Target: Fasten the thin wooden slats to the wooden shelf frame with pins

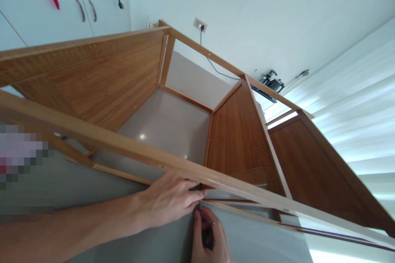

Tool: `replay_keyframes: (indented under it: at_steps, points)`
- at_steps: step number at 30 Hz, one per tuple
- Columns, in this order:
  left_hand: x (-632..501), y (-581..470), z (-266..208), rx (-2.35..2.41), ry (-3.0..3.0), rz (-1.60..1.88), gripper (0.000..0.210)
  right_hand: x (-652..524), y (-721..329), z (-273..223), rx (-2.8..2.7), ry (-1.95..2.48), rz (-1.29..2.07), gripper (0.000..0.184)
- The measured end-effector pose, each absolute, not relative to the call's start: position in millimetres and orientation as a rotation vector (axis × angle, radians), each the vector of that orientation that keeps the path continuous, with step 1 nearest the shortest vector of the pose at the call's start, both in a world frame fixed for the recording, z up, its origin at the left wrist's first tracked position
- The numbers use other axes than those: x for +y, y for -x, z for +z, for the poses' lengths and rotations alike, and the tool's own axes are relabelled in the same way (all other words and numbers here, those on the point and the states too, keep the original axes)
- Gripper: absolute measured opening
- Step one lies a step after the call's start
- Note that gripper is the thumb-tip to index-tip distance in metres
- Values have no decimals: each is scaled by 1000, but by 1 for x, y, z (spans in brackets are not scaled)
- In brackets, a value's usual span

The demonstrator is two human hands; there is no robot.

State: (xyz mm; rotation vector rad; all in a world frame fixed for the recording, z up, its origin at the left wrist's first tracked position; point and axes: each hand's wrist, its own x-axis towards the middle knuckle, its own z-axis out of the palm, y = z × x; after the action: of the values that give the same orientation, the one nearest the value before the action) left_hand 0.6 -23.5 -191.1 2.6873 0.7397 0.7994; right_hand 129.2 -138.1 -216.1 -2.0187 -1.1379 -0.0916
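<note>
A wooden cabinet frame [132, 144] with brown panels and open bays stands in front of me. My left hand [173, 197] reaches in under the near rail, its fingers pressed around the joint where a brown divider panel [236, 131] meets the lower rail [237, 210]. Just below it, my right hand [211, 238] pinches a small, thin metal tool [208, 220], which looks like a hex key. The tool's upper end meets the lower rail close to my left fingertips. Whatever fastener it touches is too small to make out.
A side panel [108, 70] stands at the left and another panel [324, 168] at the right. White cupboards [61, 4], a wall socket [200, 24] with a black cord, and black equipment [271, 84] lie beyond. Pale curtains [354, 111] hang at the right.
</note>
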Motion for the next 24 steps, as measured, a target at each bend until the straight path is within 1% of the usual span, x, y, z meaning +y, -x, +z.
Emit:
replay_keyframes:
  at_steps: [4,10,18,21,24]
  points:
    - [-20,-2,-183,691,-2676,696,19,-139,-126,-205,-1139,2075,-77,43]
    - [-15,-3,-184,645,-2650,653,14,-140,-126,-196,-1143,2055,78,48]
    - [-11,-3,-194,588,-2661,665,14,-141,-145,-197,-1293,1997,144,42]
    - [-10,-2,-196,562,-2659,661,16,-140,-155,-197,-1348,1997,218,39]
    - [-10,-2,-194,583,-2655,679,15,-137,-160,-196,-1322,2021,291,40]
